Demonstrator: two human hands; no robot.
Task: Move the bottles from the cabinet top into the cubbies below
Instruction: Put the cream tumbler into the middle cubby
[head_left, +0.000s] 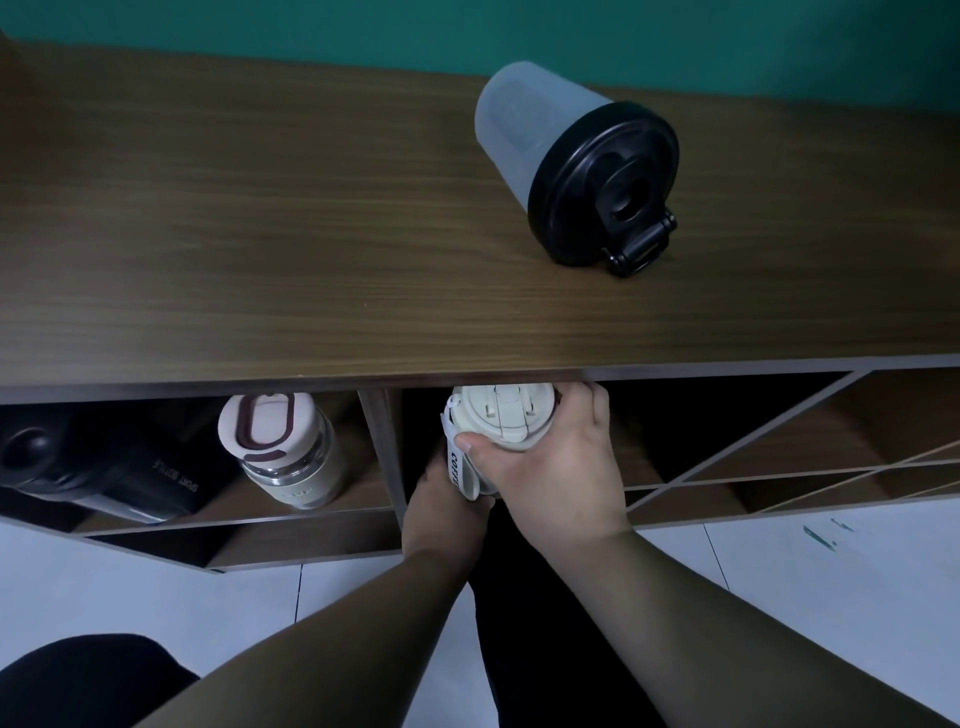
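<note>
A frosted shaker bottle (524, 117) with a black lid stands on the wooden cabinet top (260, 234) at the right. Just below the top's front edge, at the mouth of the middle cubby (649, 431), I hold a cream coffee cup (498, 415) with a strap. My right hand (556, 462) wraps its lid end, thumb on the strap. My left hand (441, 504) supports the cup from underneath, partly hidden by it. In the left cubby stand a glass bottle (291, 452) with a pink lid and a black sport bottle (104, 467).
To the right are cubbies with diagonal dividers (805, 447). A vertical panel (384, 447) separates the left and middle cubbies. White tiled floor (831, 571) lies below, a teal wall (467, 31) behind the cabinet. My dark-clothed knee (88, 680) shows at lower left.
</note>
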